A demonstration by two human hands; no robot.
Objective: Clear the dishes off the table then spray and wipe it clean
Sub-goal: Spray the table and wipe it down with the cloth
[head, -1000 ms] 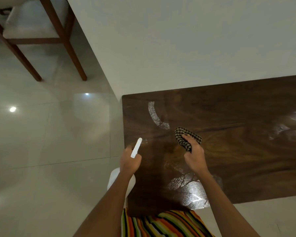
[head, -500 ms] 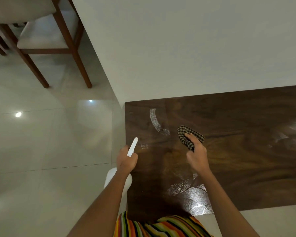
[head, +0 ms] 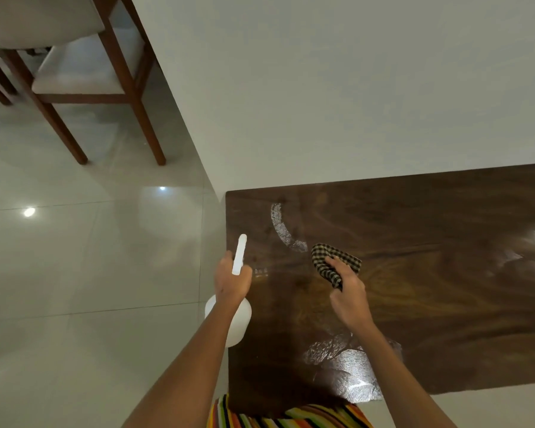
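Observation:
A dark wooden table fills the right half of the view, with wet streaks shining near its left end and front edge. My left hand grips a white spray bottle at the table's left edge, its nozzle pointing away from me. My right hand holds a bunched black-and-white checked cloth down on the tabletop. I see no dishes on the visible part of the table.
The table's far edge meets a white wall. A wooden chair with a pale seat stands on the glossy tiled floor at the upper left.
The view has tilted, so the table sits lower in the frame. The cloth hand and the bottle hand stay almost where they were on the table.

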